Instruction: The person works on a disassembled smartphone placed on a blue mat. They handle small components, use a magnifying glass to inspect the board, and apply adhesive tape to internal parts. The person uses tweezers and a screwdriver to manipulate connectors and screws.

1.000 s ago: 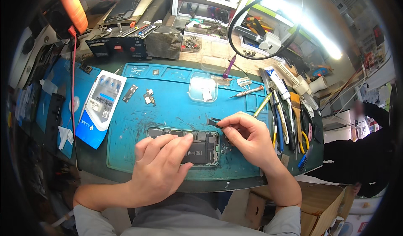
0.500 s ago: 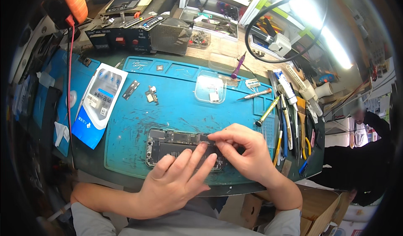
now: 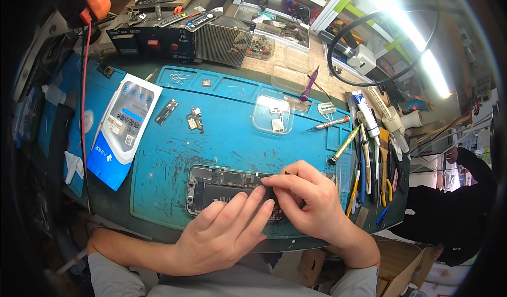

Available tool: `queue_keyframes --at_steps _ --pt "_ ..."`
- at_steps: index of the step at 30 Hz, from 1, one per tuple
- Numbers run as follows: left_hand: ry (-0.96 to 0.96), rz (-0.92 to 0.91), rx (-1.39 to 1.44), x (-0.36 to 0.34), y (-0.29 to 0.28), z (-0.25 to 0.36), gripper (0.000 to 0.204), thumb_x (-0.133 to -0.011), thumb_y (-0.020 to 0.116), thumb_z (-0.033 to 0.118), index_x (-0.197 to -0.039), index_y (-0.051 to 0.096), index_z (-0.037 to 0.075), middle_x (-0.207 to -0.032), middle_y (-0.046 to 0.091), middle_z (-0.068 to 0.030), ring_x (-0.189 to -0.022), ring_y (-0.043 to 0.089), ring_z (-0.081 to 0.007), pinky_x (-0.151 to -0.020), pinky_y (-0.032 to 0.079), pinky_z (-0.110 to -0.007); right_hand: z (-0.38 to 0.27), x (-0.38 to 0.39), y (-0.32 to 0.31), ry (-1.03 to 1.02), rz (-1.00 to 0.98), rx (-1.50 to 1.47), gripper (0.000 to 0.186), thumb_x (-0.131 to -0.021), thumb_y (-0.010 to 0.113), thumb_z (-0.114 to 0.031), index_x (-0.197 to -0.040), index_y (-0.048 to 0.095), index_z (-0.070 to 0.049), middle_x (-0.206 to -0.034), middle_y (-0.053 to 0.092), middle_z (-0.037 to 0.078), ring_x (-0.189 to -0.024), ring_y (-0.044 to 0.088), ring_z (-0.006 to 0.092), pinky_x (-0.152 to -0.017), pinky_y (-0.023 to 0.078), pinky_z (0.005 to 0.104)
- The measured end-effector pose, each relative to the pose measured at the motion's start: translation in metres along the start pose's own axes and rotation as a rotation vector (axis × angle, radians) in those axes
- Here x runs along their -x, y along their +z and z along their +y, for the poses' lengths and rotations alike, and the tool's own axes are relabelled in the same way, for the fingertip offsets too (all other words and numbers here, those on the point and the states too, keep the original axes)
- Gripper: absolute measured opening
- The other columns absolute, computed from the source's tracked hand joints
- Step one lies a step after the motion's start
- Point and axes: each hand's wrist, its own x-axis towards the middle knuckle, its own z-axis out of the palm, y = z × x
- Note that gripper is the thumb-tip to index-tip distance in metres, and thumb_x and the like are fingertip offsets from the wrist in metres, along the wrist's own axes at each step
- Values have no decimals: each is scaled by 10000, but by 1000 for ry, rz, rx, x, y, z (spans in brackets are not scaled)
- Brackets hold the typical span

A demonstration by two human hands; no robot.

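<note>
An opened phone (image 3: 207, 192) lies flat on the blue work mat, its dark battery and circuit boards exposed. My left hand (image 3: 219, 236) reaches over its lower edge with fingers stretched out, the fingertips resting on the phone near its right half. At the right end of the phone, my right hand (image 3: 312, 199) is closed, thumb and forefinger bent together close to the inner parts. Whatever sits in that pinch is hidden by the fingers. Two small loose phone boards, a long one (image 3: 167, 112) and a bent one (image 3: 195, 119), lie beyond the phone.
A blue-and-white pouch (image 3: 113, 157) lies at the left. Farther back are a clear plastic box (image 3: 259, 118), a purple screwdriver (image 3: 310, 84) and another screwdriver (image 3: 334, 122). Tweezers, knives and a white tube (image 3: 366, 112) crowd the right. A red cable (image 3: 86, 101) hangs at the left.
The view has shifted slightly, so the bench things sit a little differently. Both hands stay at the phone; my right fingers have shifted slightly against its right end.
</note>
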Motion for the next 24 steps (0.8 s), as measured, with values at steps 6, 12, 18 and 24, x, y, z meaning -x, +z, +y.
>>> queue_keyframes --at_steps 6,12,18,24 --pt "19 78 92 4 0 -7 386 -979 675 294 -1246 735 21 -1299 710 -122 -1135 662 -233 -1010 479 -381 3 1 -2 -31 -18 24 305 -854 719 74 -1147 745 -4 -990 653 148 -817 692 277 -705 569 369" --pt "-99 69 -1 6 -7 -18 469 -950 723 391 -1243 745 25 -1239 643 -85 -1120 595 -250 -971 461 -427 2 6 3 -21 37 53 340 -826 712 110 -1119 795 -42 -970 660 97 -771 649 180 -619 524 292" --pt "-72 -51 8 -1 -9 -25 591 -922 715 461 -1347 701 52 -1311 601 -86 -1168 545 -248 -1045 386 -450 2 5 -3 -23 -25 33 314 -843 701 76 -1146 746 6 -989 638 148 -818 688 283 -707 574 379" --pt "-49 -56 -15 -3 -8 -25 572 -919 712 471 -1369 710 118 -1311 587 -76 -1172 515 -237 -1052 363 -440 3 6 -4 -35 -25 34 312 -840 702 69 -1144 745 10 -995 645 149 -808 696 284 -684 581 373"
